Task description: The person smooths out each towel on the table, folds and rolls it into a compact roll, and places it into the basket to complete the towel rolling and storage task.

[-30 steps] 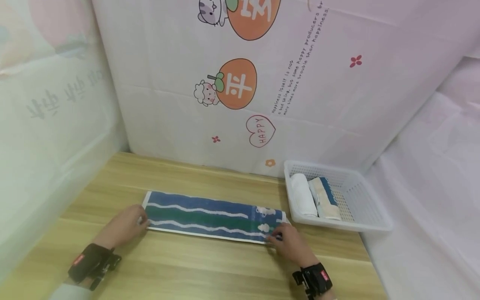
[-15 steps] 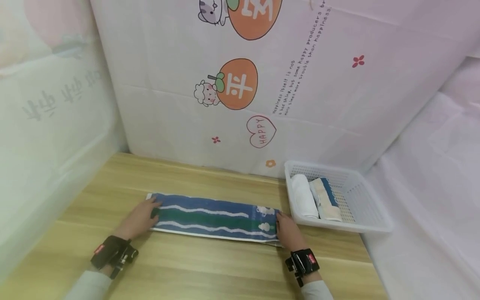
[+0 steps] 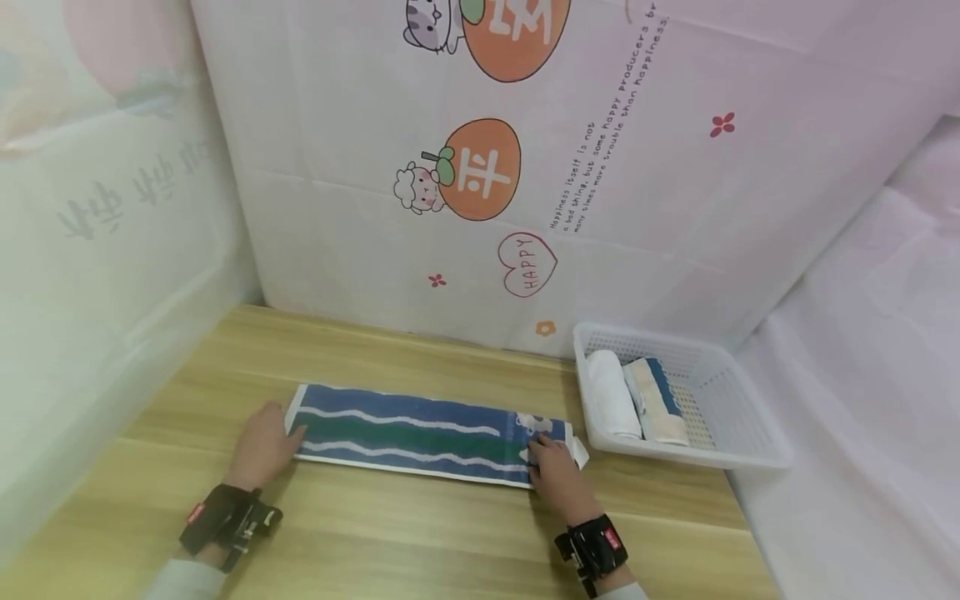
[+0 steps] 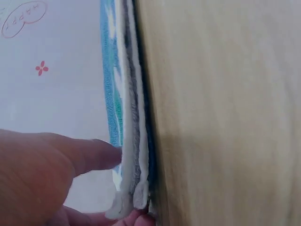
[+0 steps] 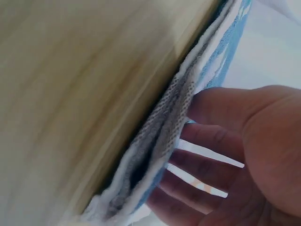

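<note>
A long folded towel (image 3: 405, 433), blue and green with wavy white lines and white edging, lies across the wooden table. At its left end is my left hand (image 3: 261, 446), thumb on the top face and fingers bent around the end; in the left wrist view the fingertips (image 4: 143, 220) show at the layered corner. My right hand (image 3: 558, 479) rests on the patterned right part, its fingers extended over the top. In the right wrist view the thumb (image 5: 214, 106) touches the upper layer along the front edge, where the stacked layers gape slightly.
At the back right stands a white plastic basket (image 3: 750, 421) holding a rolled white towel (image 3: 613, 396) and a folded cream and blue towel (image 3: 656, 400). Printed white cloth (image 3: 360, 242) hangs behind and on both sides of the wooden table (image 3: 390, 542).
My left hand has drawn back from the top of the towel to its left end. The right hand has shifted left from the right end onto the pattern, uncovering a white tag.
</note>
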A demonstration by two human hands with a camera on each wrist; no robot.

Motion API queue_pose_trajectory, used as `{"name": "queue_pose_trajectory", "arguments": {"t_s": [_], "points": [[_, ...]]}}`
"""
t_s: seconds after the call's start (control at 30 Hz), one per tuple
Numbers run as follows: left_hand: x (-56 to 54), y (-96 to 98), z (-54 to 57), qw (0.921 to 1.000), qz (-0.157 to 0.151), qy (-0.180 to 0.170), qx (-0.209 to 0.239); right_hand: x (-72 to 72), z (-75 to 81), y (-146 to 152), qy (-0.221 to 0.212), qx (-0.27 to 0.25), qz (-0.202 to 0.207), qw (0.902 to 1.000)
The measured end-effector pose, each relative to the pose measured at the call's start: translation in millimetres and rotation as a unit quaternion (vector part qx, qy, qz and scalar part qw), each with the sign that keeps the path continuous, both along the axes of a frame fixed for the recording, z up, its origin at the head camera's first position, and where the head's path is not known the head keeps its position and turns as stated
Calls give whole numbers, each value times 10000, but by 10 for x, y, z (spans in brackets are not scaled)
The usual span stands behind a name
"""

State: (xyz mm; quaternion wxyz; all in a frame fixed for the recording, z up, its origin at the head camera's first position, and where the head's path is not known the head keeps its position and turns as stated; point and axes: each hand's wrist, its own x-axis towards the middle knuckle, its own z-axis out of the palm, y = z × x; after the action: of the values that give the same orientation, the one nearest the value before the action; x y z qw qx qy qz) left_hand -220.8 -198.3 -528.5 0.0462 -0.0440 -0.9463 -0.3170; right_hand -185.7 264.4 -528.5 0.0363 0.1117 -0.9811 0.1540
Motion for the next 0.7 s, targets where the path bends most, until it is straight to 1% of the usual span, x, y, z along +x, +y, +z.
{"name": "queue_pose_trajectory", "arguments": {"t_s": [0.1, 0.2, 0.27, 0.37, 0.47, 0.57, 0.63, 0.7], "points": [[19, -25, 5, 9987, 104, -470, 148, 16, -3, -32, 48, 126, -47, 9999], [2, -41, -1, 9965, 133, -777, 288, 15, -16, -51, 140, 167, 67, 9997], [-7, -43, 16, 9951, 125, -863, 466, 18, -28, -59, 162, 146, 118, 9997], [-11, -48, 85, 9933, 110, -839, 784, 21, -54, -79, 240, 114, 245, 9993], [-20, -55, 204, 9924, 85, -544, 1103, 18, -63, -131, 365, 42, 434, 9984], [-38, -23, 339, 9910, 181, -174, 1315, 10, -57, -211, 480, -69, 612, 9969], [-48, 37, 431, 9882, 335, 158, 1484, 4, -47, -273, 488, -147, 723, 9961], [-52, 130, 516, 9812, 602, 524, 1755, -5, -33, -334, 429, -207, 826, 9954]]}}
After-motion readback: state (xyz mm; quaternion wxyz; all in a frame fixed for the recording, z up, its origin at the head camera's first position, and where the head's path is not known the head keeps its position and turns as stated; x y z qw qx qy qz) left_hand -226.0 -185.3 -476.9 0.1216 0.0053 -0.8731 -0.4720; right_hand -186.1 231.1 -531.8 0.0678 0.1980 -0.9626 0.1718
